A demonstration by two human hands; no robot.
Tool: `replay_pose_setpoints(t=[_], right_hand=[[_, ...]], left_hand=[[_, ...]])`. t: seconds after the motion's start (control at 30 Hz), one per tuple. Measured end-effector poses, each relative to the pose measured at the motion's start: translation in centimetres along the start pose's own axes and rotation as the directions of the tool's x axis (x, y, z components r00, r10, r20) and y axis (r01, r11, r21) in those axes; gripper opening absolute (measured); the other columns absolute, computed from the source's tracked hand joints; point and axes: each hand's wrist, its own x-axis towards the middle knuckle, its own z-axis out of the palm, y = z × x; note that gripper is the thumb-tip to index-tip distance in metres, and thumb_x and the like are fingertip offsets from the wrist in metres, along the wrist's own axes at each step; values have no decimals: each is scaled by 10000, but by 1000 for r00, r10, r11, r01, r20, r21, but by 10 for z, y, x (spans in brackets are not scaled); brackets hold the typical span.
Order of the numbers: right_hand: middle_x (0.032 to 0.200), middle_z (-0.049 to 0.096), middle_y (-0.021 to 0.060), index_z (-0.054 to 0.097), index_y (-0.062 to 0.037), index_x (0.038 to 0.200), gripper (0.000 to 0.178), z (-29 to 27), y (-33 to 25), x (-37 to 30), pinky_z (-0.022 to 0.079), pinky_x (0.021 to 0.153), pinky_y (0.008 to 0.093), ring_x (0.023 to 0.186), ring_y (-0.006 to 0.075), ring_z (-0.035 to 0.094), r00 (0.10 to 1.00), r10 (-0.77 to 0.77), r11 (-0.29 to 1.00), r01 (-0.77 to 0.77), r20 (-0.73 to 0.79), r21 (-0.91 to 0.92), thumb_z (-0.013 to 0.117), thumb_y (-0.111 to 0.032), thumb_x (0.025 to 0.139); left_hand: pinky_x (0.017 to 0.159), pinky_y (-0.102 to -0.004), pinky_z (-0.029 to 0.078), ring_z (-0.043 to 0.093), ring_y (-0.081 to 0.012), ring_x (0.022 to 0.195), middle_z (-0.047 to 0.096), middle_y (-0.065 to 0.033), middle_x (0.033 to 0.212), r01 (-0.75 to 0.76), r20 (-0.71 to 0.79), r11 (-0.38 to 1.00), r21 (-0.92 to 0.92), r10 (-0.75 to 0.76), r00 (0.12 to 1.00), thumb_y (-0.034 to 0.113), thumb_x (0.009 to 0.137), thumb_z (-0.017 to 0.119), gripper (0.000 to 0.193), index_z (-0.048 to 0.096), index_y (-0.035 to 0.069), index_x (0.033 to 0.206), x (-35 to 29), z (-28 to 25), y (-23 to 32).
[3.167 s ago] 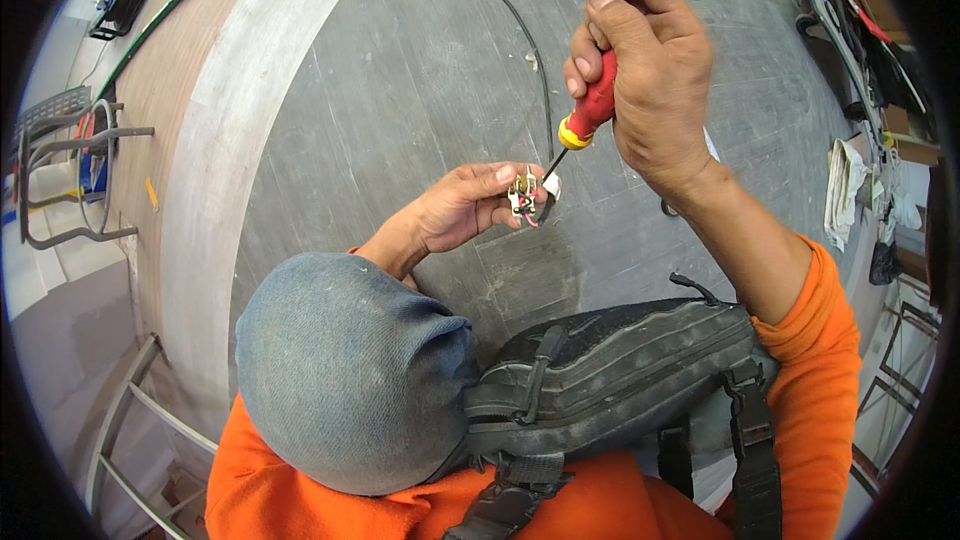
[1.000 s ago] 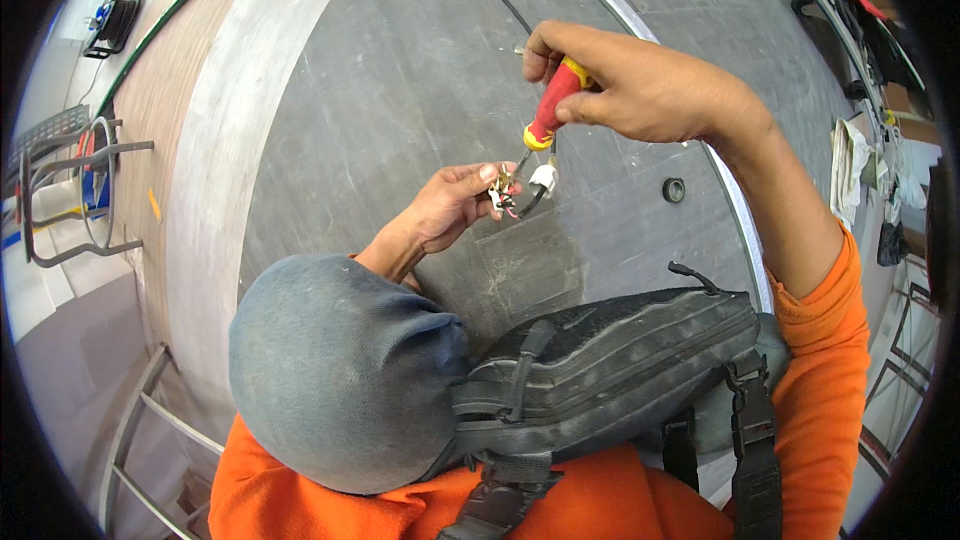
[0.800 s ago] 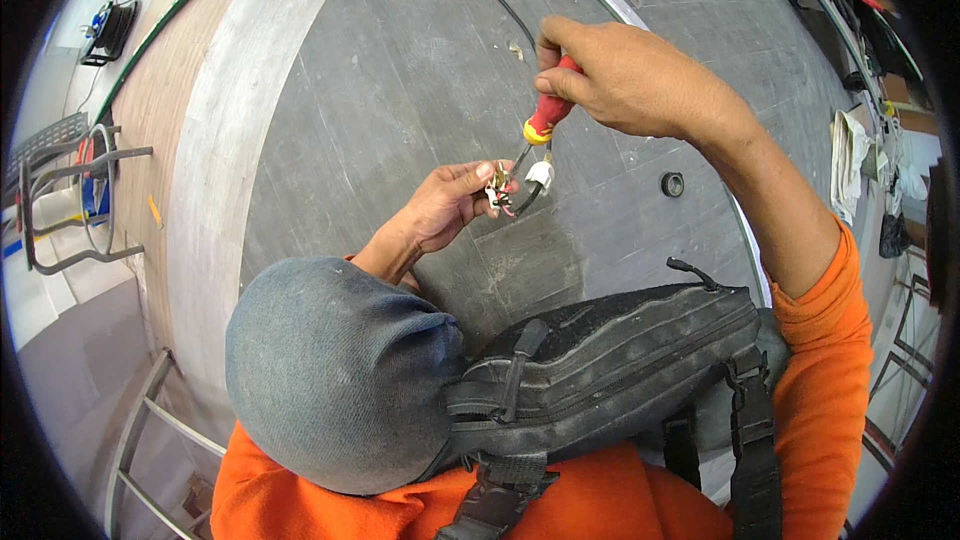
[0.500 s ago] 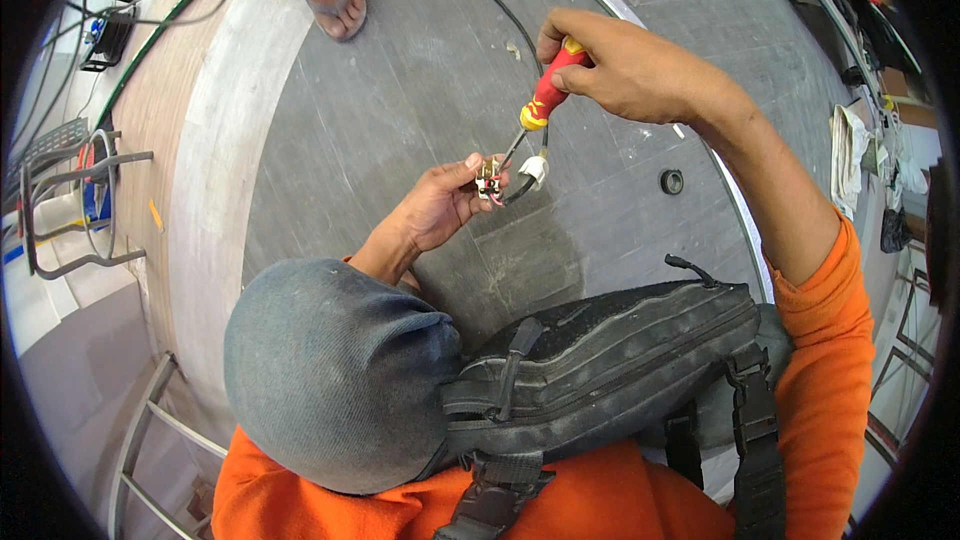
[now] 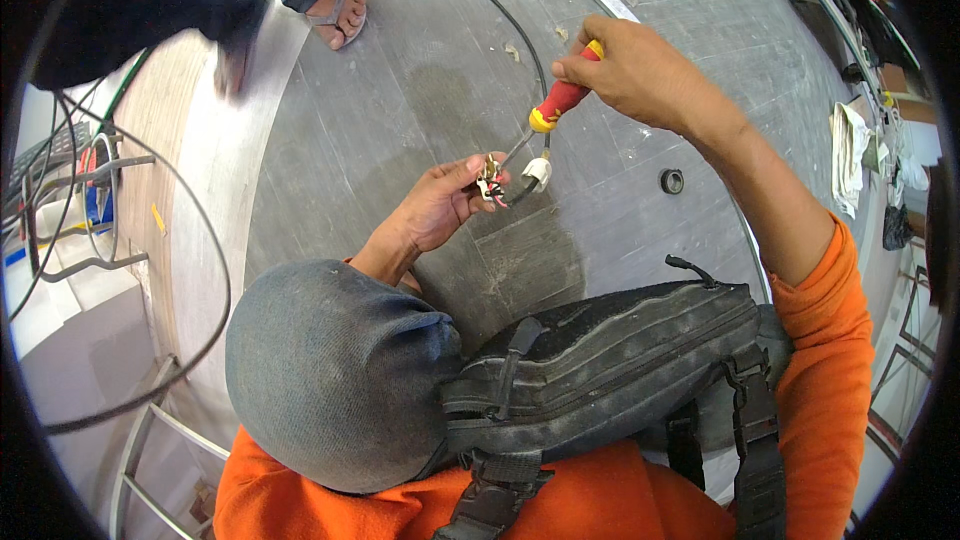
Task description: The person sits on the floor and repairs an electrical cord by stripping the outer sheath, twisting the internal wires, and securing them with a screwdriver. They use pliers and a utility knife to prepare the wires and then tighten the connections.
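Between its thumb and fingers my left hand grips an opened electrical plug, with its metal parts and thin coloured wires exposed. A black cable leads out of it through a white plug cover that sits just to the right. My right hand is closed round the upper handle of a red and yellow screwdriver. The screwdriver slants down to the left, its shaft reaching the plug. Whether the tip sits in a screw is too small to tell.
A roll of black tape lies on the grey floor at right. Another person's sandalled foot stands far left, with a blurred dark-clad leg beside it. A black bag rests on my lap. Loose cable loops at left.
My right hand and the screwdriver have shifted slightly right, and the grip has turned on the handle. A dark-clad leg has come in at upper left, and a cable loop now hangs there.
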Motion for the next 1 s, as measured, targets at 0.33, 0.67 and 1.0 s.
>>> replay_pose_setpoints(t=[0.33, 0.67, 1.0], right_hand=[[790, 725, 156, 670, -2, 981, 396, 7, -10, -15, 558, 688, 378, 740, 246, 718, 982, -93, 980, 120, -164, 161, 735, -391, 957], [825, 708, 118, 653, -23, 1008, 339, 13, -4, -18, 544, 668, 362, 743, 194, 683, 975, -97, 975, 134, -201, 176, 712, -356, 984], [790, 756, 162, 627, 27, 952, 372, 2, -11, -20, 554, 743, 414, 792, 300, 726, 992, 29, 975, 0, -126, 224, 667, -341, 988]], left_hand=[[887, -319, 574, 680, -161, 986, 703, -89, 1202, -64, -9, 998, 2, 64, 998, 392, 1052, 602, 541, 555, -15, 1406, 4, -1, -2], [898, -317, 554, 659, -172, 1002, 678, -94, 1205, -54, 61, 996, -69, 58, 996, 375, 1065, 582, 534, 531, -22, 1420, 5, -5, -3], [911, -314, 558, 671, -185, 1019, 681, -101, 1221, -72, 58, 991, -114, 79, 995, 366, 1066, 579, 556, 502, -32, 1447, 4, -7, -3]])
